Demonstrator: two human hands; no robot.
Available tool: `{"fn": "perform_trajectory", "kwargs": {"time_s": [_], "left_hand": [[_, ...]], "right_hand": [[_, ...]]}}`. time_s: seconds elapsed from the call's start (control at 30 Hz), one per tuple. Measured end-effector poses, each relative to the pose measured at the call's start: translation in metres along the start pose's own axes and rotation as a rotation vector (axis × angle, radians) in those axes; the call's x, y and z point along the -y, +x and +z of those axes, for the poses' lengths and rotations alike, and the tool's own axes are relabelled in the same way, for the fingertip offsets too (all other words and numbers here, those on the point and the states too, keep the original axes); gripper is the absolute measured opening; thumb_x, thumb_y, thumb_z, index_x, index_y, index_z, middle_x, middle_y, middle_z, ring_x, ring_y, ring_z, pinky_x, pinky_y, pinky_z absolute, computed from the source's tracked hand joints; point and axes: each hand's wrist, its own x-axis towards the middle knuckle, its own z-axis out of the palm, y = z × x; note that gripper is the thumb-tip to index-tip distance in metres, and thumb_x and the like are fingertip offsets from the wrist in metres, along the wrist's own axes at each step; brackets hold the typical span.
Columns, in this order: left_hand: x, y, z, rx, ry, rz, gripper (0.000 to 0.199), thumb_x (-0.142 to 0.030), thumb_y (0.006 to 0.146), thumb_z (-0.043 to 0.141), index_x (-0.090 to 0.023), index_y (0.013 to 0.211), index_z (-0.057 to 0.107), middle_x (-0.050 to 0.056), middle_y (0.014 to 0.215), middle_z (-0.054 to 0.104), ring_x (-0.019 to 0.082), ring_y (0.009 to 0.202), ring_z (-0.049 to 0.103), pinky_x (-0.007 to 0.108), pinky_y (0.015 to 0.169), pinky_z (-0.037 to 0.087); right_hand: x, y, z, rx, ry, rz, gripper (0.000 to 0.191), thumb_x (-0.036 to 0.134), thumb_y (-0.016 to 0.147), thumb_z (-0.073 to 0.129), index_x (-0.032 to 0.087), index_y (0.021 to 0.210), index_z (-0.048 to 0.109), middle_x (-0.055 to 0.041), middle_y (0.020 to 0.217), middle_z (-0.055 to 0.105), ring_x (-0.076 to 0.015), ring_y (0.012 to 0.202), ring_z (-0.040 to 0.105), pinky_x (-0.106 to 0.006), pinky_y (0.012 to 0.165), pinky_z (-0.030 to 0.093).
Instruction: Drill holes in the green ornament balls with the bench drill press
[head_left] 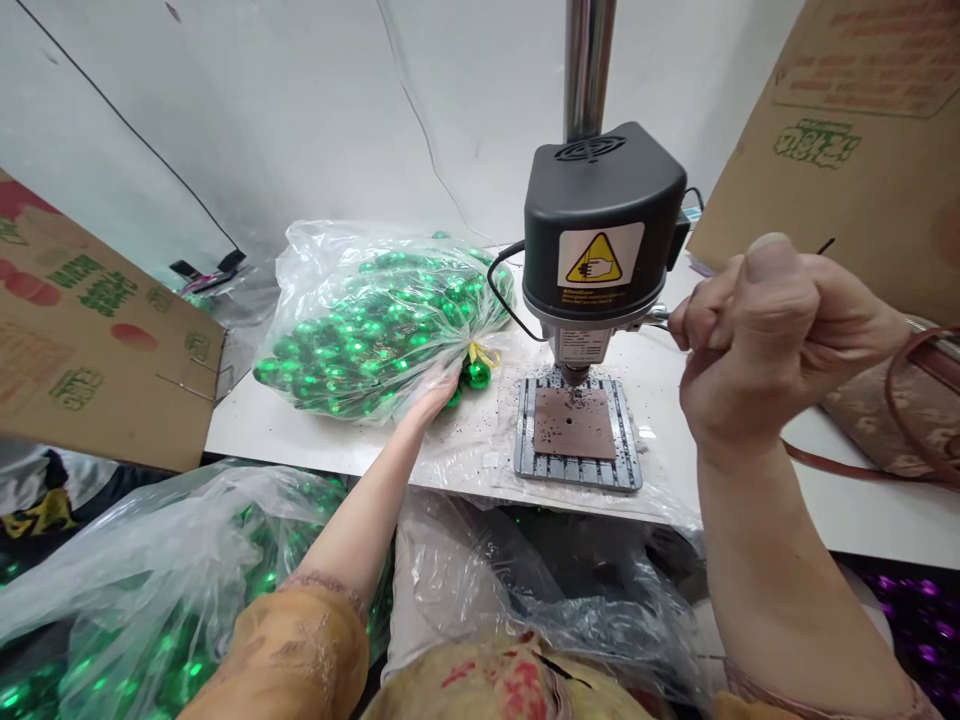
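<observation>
A black bench drill press (606, 220) stands on the white table with its chuck (576, 375) over a brown square board (576, 425). That board, with one small hole and dark shavings on it, lies on the grey slotted base plate (529, 470). My right hand (765, 340) is closed in a fist around the press's feed lever. My left hand (441, 390) reaches to the tied neck of a clear plastic bag (375, 330) full of shiny green balls; its fingertips are hidden there. Beside it, a loose green ball (476, 374) sits by the yellow tie (484, 354).
Cardboard boxes stand at left (105, 330) and right (840, 150). Below the table edge are another bag of green balls (195, 560) and crumpled clear plastic (540, 570). A patterned bag with a brown strap (877, 430) lies right; purple shiny balls (919, 620) show lower right.
</observation>
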Motion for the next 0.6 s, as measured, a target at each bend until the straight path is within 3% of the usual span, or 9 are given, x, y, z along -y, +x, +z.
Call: {"fn": "perform_trajectory", "kwargs": {"time_s": [0.17, 0.33, 0.53, 0.6], "left_hand": [[-0.004, -0.008, 0.010, 0.077, -0.015, -0.007, 0.037, -0.031, 0.091, 0.050, -0.024, 0.124, 0.066, 0.006, 0.127, 0.069, 0.026, 0.125, 0.057, 0.041, 0.110, 0.042], [-0.011, -0.024, 0.016, 0.168, 0.014, 0.076, 0.040, -0.036, 0.088, 0.057, -0.020, 0.124, 0.064, 0.008, 0.114, 0.070, 0.026, 0.105, 0.063, 0.041, 0.099, 0.048], [-0.024, -0.041, 0.015, 0.140, 0.031, 0.124, 0.041, -0.029, 0.091, 0.052, -0.019, 0.131, 0.060, 0.010, 0.113, 0.068, 0.024, 0.092, 0.063, 0.039, 0.090, 0.050], [-0.029, -0.046, 0.013, 0.121, 0.008, 0.183, 0.039, -0.029, 0.093, 0.051, -0.021, 0.130, 0.061, 0.010, 0.113, 0.066, 0.023, 0.096, 0.063, 0.038, 0.092, 0.050]], "right_hand": [[0.000, -0.001, -0.002, 0.004, 0.017, 0.007, 0.045, 0.026, 0.087, 0.057, 0.017, 0.048, 0.038, 0.0070, 0.042, 0.035, -0.0023, 0.040, 0.037, -0.025, 0.044, 0.023], [0.000, -0.002, -0.001, -0.001, 0.012, 0.014, 0.045, 0.025, 0.088, 0.057, 0.017, 0.048, 0.037, 0.0072, 0.043, 0.035, -0.0020, 0.040, 0.037, -0.025, 0.044, 0.023], [-0.001, -0.001, -0.002, 0.014, 0.015, 0.001, 0.046, 0.026, 0.087, 0.059, 0.016, 0.047, 0.039, 0.0070, 0.042, 0.036, -0.0022, 0.040, 0.038, -0.024, 0.044, 0.024], [-0.001, -0.001, -0.003, 0.017, 0.016, 0.000, 0.047, 0.026, 0.087, 0.059, 0.016, 0.046, 0.037, 0.0069, 0.042, 0.035, -0.0021, 0.040, 0.038, -0.024, 0.043, 0.024]]}}
